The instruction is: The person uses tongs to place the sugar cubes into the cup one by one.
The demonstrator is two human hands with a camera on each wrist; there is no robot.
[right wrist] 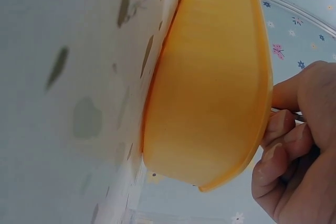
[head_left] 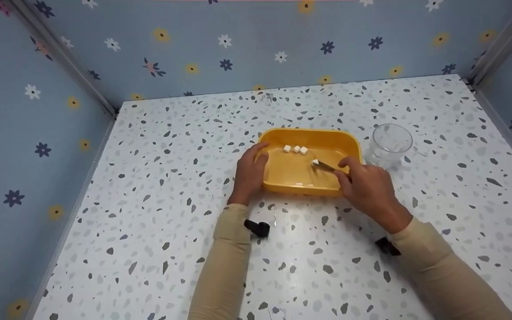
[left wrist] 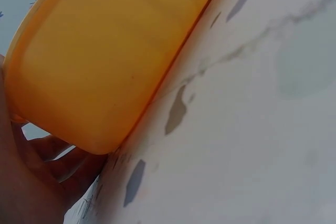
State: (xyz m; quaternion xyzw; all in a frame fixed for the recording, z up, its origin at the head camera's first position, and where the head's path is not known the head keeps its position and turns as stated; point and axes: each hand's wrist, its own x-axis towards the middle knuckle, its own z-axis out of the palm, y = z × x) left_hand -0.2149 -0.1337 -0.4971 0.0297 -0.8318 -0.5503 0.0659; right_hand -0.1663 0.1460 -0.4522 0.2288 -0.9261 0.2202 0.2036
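Note:
A yellow plastic tray [head_left: 309, 190] with raised walls sits on the table. My left hand [head_left: 249, 175] holds its left end, thumb at the rim and fingers along the outside in the left wrist view. My right hand [head_left: 369, 186] pinches metal tweezers [head_left: 327, 167] over the tray's right part. At the tweezers' tip is a small white cube [head_left: 315, 162]; whether it is gripped or only touched, I cannot tell. Three more white cubes [head_left: 297, 149] lie in a row towards the tray's back wall. The right wrist view shows curled fingers [right wrist: 278, 156] beside the tray's rim.
A clear glass cup [head_left: 390, 144], apparently with a handle on its right, stands just right of the tray, close to my right hand. The speckled white table [head_left: 171, 178] meets flower-patterned panels [head_left: 247, 44] at the back and both sides.

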